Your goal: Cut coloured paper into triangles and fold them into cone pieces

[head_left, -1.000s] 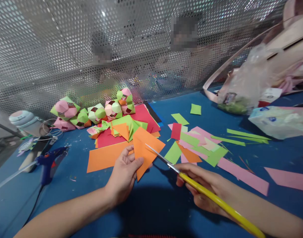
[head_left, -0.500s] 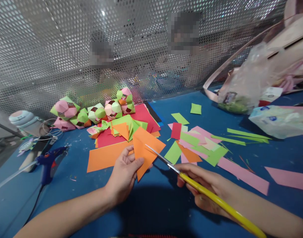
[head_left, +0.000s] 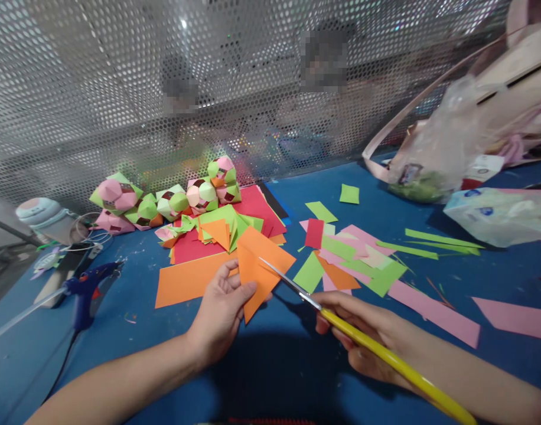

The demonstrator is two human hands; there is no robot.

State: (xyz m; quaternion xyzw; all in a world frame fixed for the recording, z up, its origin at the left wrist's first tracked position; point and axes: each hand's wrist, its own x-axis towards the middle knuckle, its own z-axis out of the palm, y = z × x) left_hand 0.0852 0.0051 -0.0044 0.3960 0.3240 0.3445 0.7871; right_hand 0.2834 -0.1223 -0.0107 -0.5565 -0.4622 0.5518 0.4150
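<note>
Pinched between the thumb and fingers of my left hand [head_left: 224, 310] is a piece of orange paper [head_left: 257, 254], held above the blue table. My right hand [head_left: 363, 330] grips scissors [head_left: 359, 337] with yellow handles; their blades lie across the orange paper, tips near its middle. Whether the blades are open I cannot tell. Behind my left hand rests an orange sheet [head_left: 177, 286]. Folded green paper pieces [head_left: 239, 221] and a small orange triangle [head_left: 217, 231] lie on red sheets [head_left: 191, 251].
Folded pink-and-green paper balls [head_left: 202, 196] line the perforated metal screen [head_left: 253, 141]. On the left are a blue glue gun [head_left: 87, 289] and a bottle [head_left: 46, 218]. Paper scraps [head_left: 341, 251] spread to the right, below a plastic bag [head_left: 439, 141]. People show through the screen.
</note>
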